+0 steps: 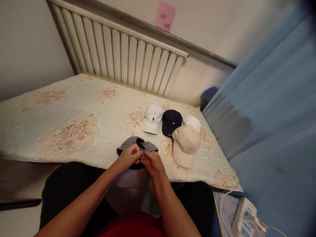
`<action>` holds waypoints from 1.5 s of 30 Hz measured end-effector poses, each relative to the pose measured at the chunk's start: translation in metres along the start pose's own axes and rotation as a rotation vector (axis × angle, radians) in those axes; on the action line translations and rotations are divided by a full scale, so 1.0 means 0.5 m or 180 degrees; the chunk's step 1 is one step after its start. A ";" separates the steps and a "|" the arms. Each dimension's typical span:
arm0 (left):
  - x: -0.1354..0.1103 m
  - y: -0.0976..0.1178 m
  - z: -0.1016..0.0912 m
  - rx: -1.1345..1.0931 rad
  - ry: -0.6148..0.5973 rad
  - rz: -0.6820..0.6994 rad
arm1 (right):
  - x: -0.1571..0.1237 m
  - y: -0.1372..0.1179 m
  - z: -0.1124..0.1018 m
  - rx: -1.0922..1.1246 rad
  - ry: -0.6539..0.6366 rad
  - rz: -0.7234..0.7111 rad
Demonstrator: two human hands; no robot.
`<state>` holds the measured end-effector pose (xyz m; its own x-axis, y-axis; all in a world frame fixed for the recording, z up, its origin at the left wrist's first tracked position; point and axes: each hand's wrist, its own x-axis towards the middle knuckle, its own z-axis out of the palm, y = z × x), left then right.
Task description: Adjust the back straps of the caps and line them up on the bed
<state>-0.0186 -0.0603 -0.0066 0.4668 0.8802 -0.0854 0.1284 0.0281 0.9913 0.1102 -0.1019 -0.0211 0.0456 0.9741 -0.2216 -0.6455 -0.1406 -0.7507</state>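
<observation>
A grey cap (128, 144) with a dark inside lies at the table's near edge, its back strap towards me. My left hand (130, 154) pinches the strap from the left. On the other side of the strap, my right hand (151, 162) grips it with thumb and fingers. The two hands nearly meet, and my fingers cover most of the strap. Beyond them sit a white cap (153, 117) with a small dark logo and a black cap (172, 119). A beige cap (186, 143) rests to the right, partly covering another white cap (193, 123).
A floral cloth (108, 115) covers the table. Behind it stand a white radiator (128, 49) and a wall with a pink note (165, 16). A blue curtain (266, 115) hangs at the right, above a white power strip (247, 217) with cables.
</observation>
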 end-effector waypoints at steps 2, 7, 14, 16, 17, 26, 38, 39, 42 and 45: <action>0.001 -0.001 0.000 -0.0067 -0.0027 -0.0033 | -0.001 0.001 -0.001 0.0021 -0.0035 0.0019; -0.003 0.007 0.002 -0.0310 -0.0065 -0.0093 | -0.008 0.003 -0.001 0.0102 -0.0146 0.0025; -0.018 0.019 0.003 -0.0669 -0.0257 -0.0112 | -0.015 0.001 0.001 0.0148 -0.0344 0.0010; -0.020 0.020 0.001 -0.0722 -0.0317 -0.0102 | -0.017 0.000 0.002 0.0149 -0.0388 0.0015; -0.021 0.021 0.000 -0.0752 -0.0345 -0.0095 | -0.017 0.000 0.002 0.0154 -0.0403 0.0016; -0.017 0.016 -0.003 -0.0869 -0.0416 -0.0177 | -0.010 0.005 -0.005 0.0185 -0.0485 0.0011; -0.017 0.027 0.003 -0.0653 -0.0162 -0.0288 | -0.009 0.002 0.001 0.0042 -0.0417 -0.0056; -0.017 0.026 0.003 -0.0641 -0.0154 -0.0298 | -0.009 0.001 0.003 0.0026 -0.0401 -0.0060; -0.014 0.021 0.002 -0.0616 -0.0159 -0.0316 | -0.010 -0.001 0.006 -0.0032 -0.0352 -0.0068; -0.013 0.020 0.001 -0.0602 -0.0197 -0.0335 | -0.012 -0.002 0.008 -0.0115 -0.0321 -0.0052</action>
<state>-0.0200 -0.0659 0.0038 0.5131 0.8371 -0.1896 0.0156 0.2117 0.9772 0.1074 -0.1070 -0.0164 -0.0222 0.9889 -0.1467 -0.6173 -0.1290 -0.7761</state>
